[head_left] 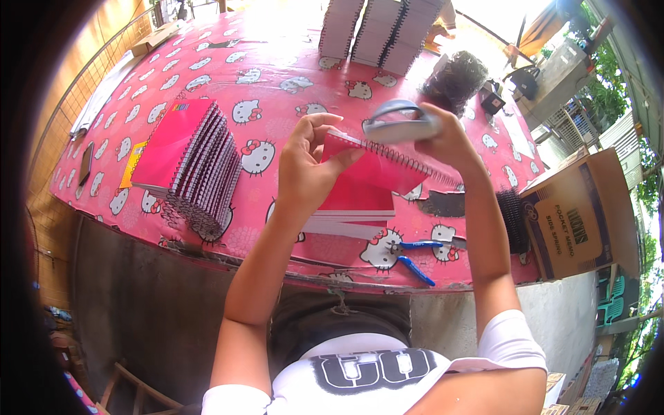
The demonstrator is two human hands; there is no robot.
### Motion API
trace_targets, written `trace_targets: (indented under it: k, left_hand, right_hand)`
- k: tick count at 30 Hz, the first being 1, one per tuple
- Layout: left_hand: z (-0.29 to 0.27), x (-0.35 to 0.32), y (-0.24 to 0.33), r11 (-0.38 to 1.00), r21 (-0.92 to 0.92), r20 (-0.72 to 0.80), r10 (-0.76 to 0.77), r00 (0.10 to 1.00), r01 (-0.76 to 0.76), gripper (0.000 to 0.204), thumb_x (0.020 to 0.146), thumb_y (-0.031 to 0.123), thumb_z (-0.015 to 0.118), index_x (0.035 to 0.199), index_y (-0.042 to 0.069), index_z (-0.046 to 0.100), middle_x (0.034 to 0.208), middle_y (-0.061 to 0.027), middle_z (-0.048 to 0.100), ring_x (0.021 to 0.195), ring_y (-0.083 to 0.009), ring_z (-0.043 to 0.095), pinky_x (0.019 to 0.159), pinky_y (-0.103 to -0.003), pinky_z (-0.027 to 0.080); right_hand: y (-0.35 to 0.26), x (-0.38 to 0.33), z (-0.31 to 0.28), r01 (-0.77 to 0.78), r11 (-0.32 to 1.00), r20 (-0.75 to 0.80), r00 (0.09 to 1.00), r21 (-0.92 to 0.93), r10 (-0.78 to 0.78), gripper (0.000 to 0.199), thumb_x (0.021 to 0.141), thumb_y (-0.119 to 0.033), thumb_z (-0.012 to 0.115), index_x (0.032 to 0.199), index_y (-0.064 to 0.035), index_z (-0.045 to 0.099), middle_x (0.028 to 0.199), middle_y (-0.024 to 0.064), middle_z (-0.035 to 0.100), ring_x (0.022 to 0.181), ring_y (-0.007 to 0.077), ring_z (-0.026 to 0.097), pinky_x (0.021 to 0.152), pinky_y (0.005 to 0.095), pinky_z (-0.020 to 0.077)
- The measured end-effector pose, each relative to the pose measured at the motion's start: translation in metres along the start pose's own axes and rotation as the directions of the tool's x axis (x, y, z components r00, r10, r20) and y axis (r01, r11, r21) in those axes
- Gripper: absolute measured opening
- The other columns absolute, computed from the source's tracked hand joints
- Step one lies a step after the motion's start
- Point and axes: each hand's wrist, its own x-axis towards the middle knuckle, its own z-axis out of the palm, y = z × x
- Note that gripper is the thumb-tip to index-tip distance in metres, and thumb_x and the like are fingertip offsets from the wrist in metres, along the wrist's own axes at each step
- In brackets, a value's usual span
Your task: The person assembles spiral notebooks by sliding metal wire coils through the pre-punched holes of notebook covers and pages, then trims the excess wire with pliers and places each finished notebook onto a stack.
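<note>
Left hand [311,162] grips red spiral notebook [377,169] above table [277,90]; right hand [443,135] clamps grey tool [400,123] at its wire spine.

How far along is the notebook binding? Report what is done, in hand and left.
Done: a fanned stack of pink spiral notebooks lies on the table. In hand: the left hand holds a red notebook while the right hand holds a grey tool at its coil. Left: an unbound stack under it, loose black coils and tall stacks at the far edge.
</note>
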Motion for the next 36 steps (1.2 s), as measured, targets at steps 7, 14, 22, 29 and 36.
trace_targets:
  k: [7,14,22,29,36]
  left_hand:
    - [-0.011,-0.002,-0.007,0.995,-0.086,-0.053,-0.052,0.997,0.047,0.038,0.080,-0.008,0.070,0.117,0.001,0.066,0.089,-0.0068,0.071,0.075,-0.0086,0.064,0.066,-0.022,0.055]
    - [-0.020,0.001,-0.009,0.989,-0.121,0.010,-0.082,0.997,0.083,0.036,0.079,-0.010,0.071,0.114,0.000,0.068,0.090,-0.0077,0.072,0.077,-0.0095,0.065,0.069,-0.023,0.056]
    - [-0.009,-0.021,0.029,0.817,0.273,0.042,0.518,0.854,-0.508,0.023,0.073,-0.005,0.078,0.092,0.001,0.066,0.096,-0.0119,0.072,0.089,-0.0163,0.067,0.076,-0.028,0.056]
    - [-0.006,-0.074,0.000,0.773,0.378,0.273,0.434,0.859,-0.510,0.027,0.070,-0.010,0.074,0.095,0.000,0.068,0.096,-0.0122,0.071,0.086,-0.0266,0.067,0.071,-0.035,0.055]
    - [-0.002,-0.081,-0.002,0.737,0.380,0.213,0.518,0.828,-0.559,0.031,0.067,-0.008,0.081,0.094,0.001,0.069,0.095,-0.0134,0.069,0.083,-0.0217,0.067,0.068,-0.030,0.056]
  right_hand:
    - [-0.007,0.007,0.010,-0.002,0.995,0.045,0.999,-0.104,0.007,0.044,0.063,0.006,0.067,0.107,0.0001,0.065,0.095,0.0036,0.070,0.087,0.0134,0.064,0.077,0.0310,0.0531]
    - [0.023,0.007,0.013,-0.106,0.815,-0.099,0.993,-0.570,0.060,0.041,0.068,-0.009,0.072,0.106,-0.0063,0.059,0.091,0.0179,0.066,0.083,0.0349,0.067,0.073,0.0420,0.0522]
    - [0.052,-0.130,0.034,-0.164,0.537,-0.171,0.985,-0.827,0.037,0.051,0.075,-0.020,0.074,0.120,-0.0057,0.053,0.129,0.0173,0.051,0.118,0.0390,0.051,0.091,0.0454,0.0458]
    - [-0.013,-0.212,0.077,-0.105,0.811,-0.007,0.992,-0.576,0.123,0.058,0.076,-0.017,0.077,0.127,-0.0041,0.053,0.123,0.0173,0.054,0.116,0.0358,0.051,0.093,0.0439,0.0443]
    - [-0.085,-0.155,0.083,0.119,0.949,-0.153,0.974,-0.293,-0.170,0.048,0.075,-0.013,0.077,0.118,-0.0013,0.059,0.111,0.0167,0.060,0.099,0.0336,0.059,0.085,0.0413,0.0480]
